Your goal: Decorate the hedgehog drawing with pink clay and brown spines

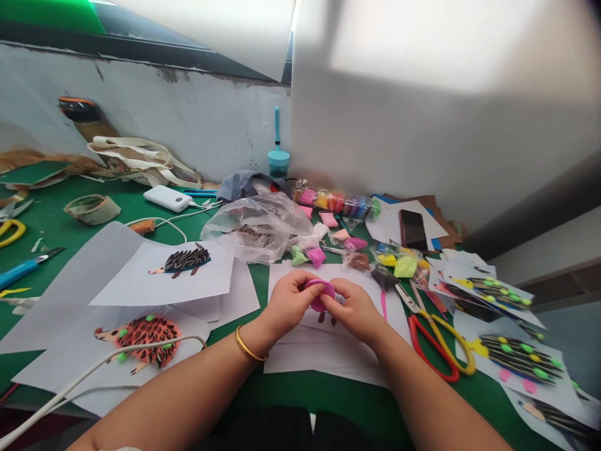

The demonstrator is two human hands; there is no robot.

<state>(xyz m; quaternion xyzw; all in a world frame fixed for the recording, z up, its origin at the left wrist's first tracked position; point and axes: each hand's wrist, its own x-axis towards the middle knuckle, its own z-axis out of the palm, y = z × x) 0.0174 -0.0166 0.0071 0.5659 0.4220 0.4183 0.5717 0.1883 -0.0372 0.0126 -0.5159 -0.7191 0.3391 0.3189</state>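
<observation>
A flat, rounded piece of pink-purple clay [321, 294] is pinched between both hands above white paper [310, 358]. My left hand [291, 302], with a gold bangle at the wrist, grips its left side. My right hand [353, 309] closes on its right edge. Two small brown shapes [327, 317] show on the paper just under the hands; the rest of that sheet's picture is hidden. A thin pink strip [384, 305] lies on the paper to the right of my right hand.
Scissors with red and yellow handles [439, 341] lie at the right, beside hedgehog pictures [516, 360]. More hedgehog pictures [145, 338] and a white cable [94, 369] are at the left. Clay packets [357, 260], a plastic bag [258, 228] and a phone [413, 229] lie behind.
</observation>
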